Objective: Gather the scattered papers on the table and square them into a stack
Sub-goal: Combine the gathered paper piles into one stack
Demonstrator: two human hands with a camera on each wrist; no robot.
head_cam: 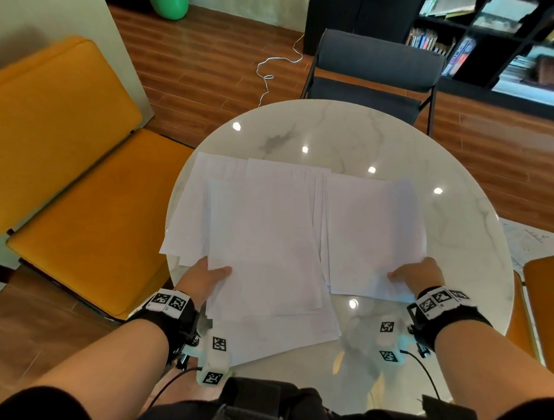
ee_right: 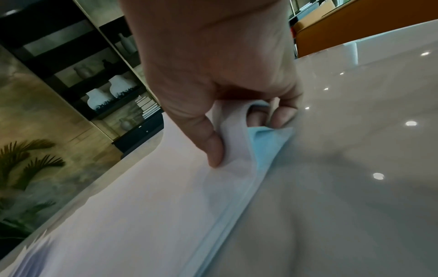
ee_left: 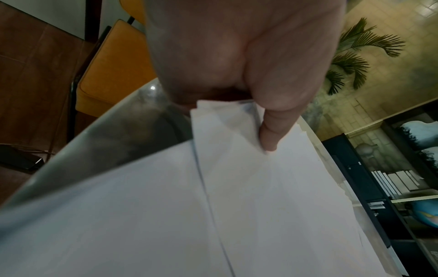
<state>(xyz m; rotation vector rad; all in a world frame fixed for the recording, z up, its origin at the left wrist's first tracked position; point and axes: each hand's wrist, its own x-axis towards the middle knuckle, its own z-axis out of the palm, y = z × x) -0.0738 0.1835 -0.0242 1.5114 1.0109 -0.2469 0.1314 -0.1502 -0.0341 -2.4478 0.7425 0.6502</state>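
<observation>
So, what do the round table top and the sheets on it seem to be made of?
Table top: apparently polished marble or a marble-look slab; grey veins, and mirror-like spots of ceiling light. Sheets: thin white office paper; matte, and the corner in the right hand curls softly.

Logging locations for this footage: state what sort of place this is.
Probably a home study or small office lounge: a round marble table strewn with papers, orange cushioned chairs, and a dark bookshelf filled with books.
</observation>
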